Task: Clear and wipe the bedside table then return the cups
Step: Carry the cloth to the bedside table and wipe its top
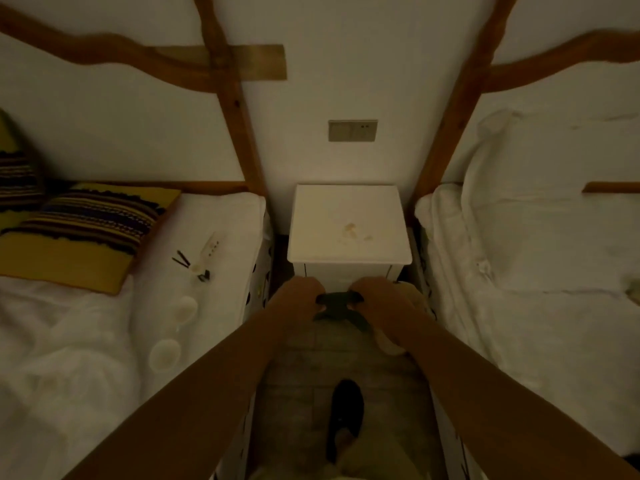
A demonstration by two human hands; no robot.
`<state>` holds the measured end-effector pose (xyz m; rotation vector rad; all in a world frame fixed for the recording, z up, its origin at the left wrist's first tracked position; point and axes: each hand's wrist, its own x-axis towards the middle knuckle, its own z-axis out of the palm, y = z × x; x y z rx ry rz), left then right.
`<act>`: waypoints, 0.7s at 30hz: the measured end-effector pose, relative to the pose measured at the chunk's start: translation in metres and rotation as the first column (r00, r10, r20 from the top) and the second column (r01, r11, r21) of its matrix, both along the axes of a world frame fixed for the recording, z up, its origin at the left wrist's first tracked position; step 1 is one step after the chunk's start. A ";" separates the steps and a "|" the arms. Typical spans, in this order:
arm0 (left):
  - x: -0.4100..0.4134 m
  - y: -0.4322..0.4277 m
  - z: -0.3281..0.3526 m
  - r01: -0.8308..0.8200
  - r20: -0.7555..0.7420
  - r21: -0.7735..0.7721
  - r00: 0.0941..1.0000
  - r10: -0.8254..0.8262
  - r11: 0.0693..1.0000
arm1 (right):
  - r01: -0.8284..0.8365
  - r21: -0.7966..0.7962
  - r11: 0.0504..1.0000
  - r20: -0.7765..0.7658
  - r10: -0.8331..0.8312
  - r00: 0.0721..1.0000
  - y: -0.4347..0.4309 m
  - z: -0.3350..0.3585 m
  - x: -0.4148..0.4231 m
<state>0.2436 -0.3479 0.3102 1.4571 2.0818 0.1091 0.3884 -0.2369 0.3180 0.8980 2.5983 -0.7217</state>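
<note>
While both arms are stretching down the gap between the two beds, the left hand (299,297) and the right hand (375,296) are gripping a dark cloth (337,303) between them, fingers curling over its top edge, and they are holding it just in front of the white bedside table, below its front edge. Its tabletop (346,202) is showing a yellowish stain (349,231) near the middle (the light is dim, so detail is poor). Over on the left bed (86,323), one pale cup (186,307) is sitting near the mattress edge, and a second cup (165,355) is sitting just nearer the camera. A white remote (210,244) is lying beyond them, beside a striped cushion (86,230).
</note>
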 end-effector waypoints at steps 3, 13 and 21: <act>-0.038 0.042 -0.009 -0.064 0.042 -0.003 0.997 0.064 0.998 | -0.008 -0.044 0.999 -0.011 0.008 1.000 0.051 -0.012 -0.035; -0.176 0.150 -0.090 -0.211 0.213 -0.023 0.954 0.211 0.977 | 0.110 -0.157 0.981 -0.049 -0.119 0.992 0.168 -0.102 -0.160; -0.237 0.199 -0.218 -0.574 0.453 -0.166 0.678 0.579 0.802 | 0.320 -0.230 0.919 -0.030 -0.335 0.942 0.213 -0.222 -0.222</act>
